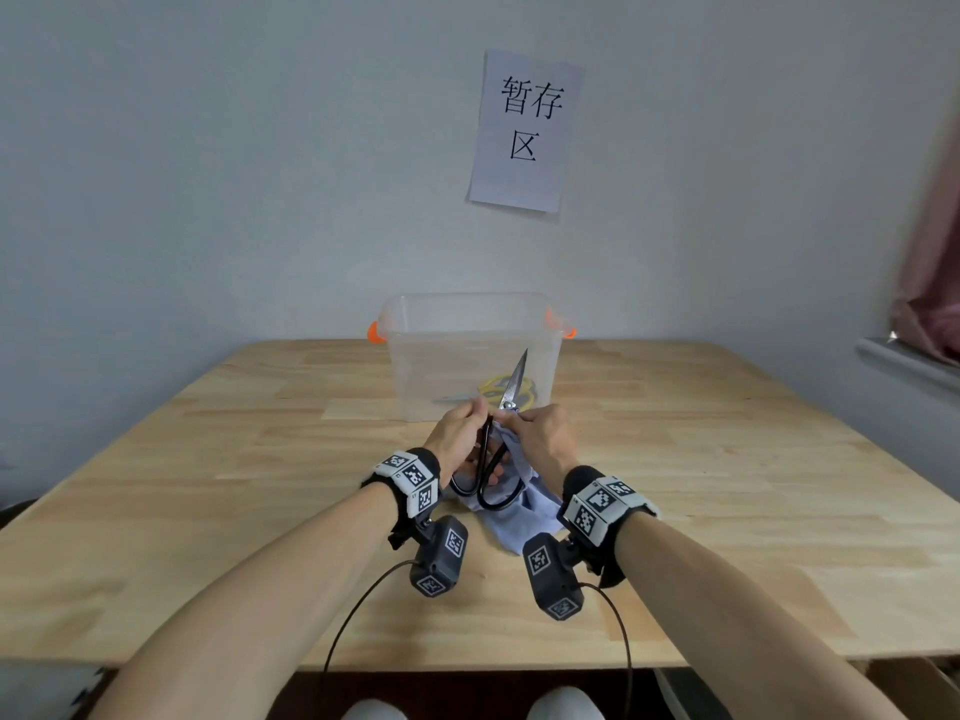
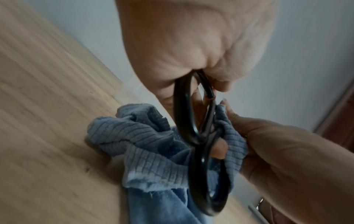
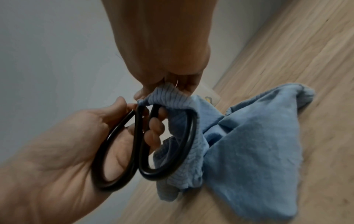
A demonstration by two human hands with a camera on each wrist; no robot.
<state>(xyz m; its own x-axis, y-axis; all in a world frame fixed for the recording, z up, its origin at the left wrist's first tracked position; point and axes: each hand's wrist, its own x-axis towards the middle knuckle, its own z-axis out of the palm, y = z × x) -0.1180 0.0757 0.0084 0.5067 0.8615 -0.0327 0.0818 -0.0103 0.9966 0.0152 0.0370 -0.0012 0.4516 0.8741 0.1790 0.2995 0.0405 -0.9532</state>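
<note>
Black wristbands (image 1: 430, 459), checkered marker tags (image 1: 597, 504); wrist cameras (image 1: 440, 556), black cables (image 1: 363, 590).

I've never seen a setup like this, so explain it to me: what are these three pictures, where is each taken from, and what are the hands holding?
There is no machine: a person works with two bare hands, a small black camera with checkered markers strapped under each wrist. The wide picture comes from a head camera looking down at the light wooden table. The other two look along each hand from the wrists. The left hand grips the black looped handles of large steel scissors, blades pointing away. The right hand pinches a ribbed light-blue cloth against them near the pivot; the rest trails onto the table. Behind stands a clear plastic box with orange latches.
</note>
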